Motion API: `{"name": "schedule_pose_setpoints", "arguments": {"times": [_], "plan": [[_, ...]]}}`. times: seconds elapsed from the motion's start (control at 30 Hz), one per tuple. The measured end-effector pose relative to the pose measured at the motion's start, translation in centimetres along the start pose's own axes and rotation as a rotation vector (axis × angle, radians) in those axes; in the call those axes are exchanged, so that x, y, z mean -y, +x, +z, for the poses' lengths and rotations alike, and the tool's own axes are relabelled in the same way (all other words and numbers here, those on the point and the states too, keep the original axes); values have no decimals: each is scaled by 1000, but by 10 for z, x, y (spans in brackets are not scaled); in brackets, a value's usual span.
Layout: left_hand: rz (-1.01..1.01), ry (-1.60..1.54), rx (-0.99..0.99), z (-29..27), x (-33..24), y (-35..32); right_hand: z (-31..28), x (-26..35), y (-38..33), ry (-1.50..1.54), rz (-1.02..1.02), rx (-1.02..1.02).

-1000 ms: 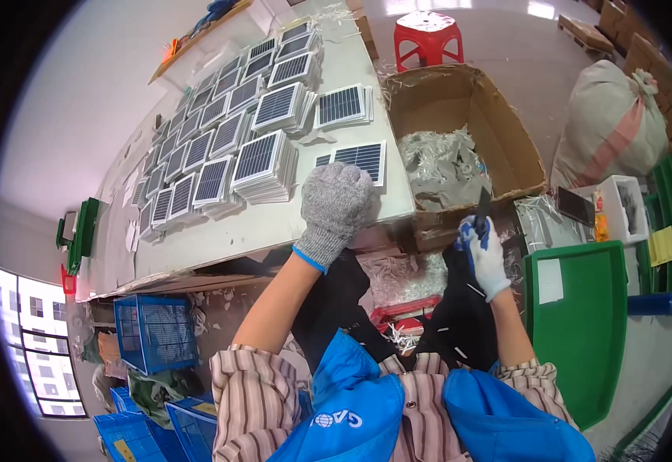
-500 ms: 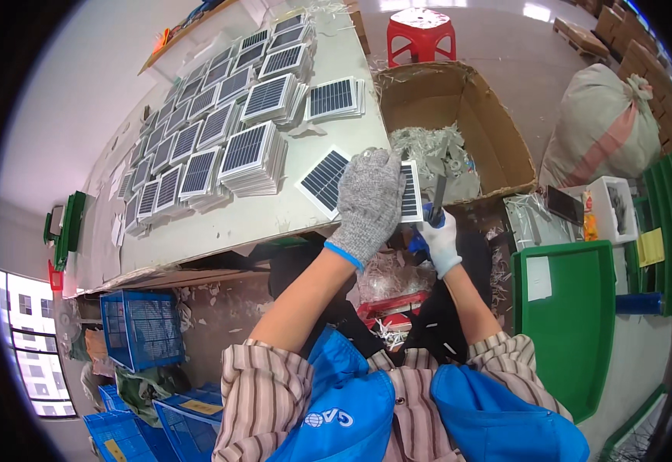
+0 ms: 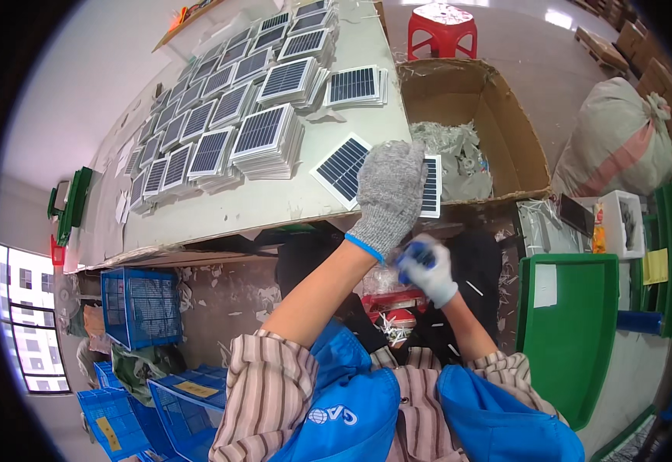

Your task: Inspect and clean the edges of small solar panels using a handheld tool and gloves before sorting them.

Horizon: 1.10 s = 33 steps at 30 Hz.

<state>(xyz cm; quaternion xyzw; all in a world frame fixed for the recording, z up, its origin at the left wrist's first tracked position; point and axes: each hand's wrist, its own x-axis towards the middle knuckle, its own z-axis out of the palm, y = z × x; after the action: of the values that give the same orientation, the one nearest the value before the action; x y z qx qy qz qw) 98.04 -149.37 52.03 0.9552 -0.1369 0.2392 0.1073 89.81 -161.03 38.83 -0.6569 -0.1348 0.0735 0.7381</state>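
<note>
Left hand [image 3: 388, 192]: my grey glove lies over a solar panel [image 3: 341, 167] at the counter [image 3: 220, 212] edge, fingers curled round its far side, grasping it.
Right hand [image 3: 427, 269]: at 5 o'clock of the panel, below the edge, fingers clenched on a blue tool [image 3: 417, 252].
Progress: I judge the work well along; stacks [image 3: 263, 138] fill the counter from 9 to 12 o'clock.
Left: this panel unfinished.
Box [image 3: 505, 138]: scraps at 2 o'clock.

Red stool [image 3: 444, 23]; green bins [image 3: 571, 331]; window [image 3: 24, 323]
</note>
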Motion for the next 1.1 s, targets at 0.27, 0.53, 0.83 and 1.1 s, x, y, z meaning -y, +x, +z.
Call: {"name": "schedule_pose_setpoints", "arguments": {"times": [0.27,0.53,0.83,1.1], "plan": [[6,57,-21,14,-7,0,11,-54,109,1469,-111,-287],[29,-33,-70,-5,19,-6,-22,-2,109,636,141,-195],[103,-68,3,2,1,-5,-30,8,57,154,69,-178],[68,-121,8,4,8,2,-43,17,71,-54,-34,-81]]}}
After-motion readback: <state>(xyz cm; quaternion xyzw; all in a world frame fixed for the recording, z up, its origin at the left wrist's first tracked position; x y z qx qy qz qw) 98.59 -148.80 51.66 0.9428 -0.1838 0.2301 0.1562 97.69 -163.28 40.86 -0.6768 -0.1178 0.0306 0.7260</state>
